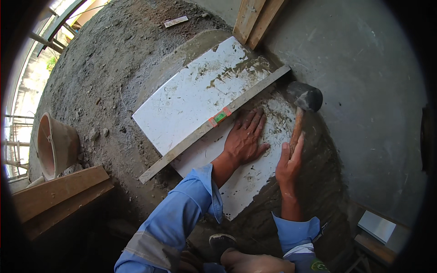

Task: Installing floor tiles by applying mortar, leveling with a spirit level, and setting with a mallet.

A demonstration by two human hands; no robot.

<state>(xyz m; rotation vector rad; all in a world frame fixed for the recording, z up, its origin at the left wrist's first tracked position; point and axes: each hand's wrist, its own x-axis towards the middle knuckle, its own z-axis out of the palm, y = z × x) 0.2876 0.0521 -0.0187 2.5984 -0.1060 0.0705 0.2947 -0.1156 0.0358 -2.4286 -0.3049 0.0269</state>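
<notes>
From my remote station: the left hand (pixel 246 141), flat and grasping nothing, rests on the nearer white tile (pixel 255 175); the right hand (pixel 287 168), just beside that tile, grasps a black mallet (pixel 305 96), its head beyond the fingers. A spirit level (pixel 255 93) lies as a barrier between the left hand and the farther white tile (pixel 182 107). Well left of both hands, a bucket (pixel 67 145) and planks (pixel 63 189); right of them, a grey wall (pixel 364 86).
</notes>
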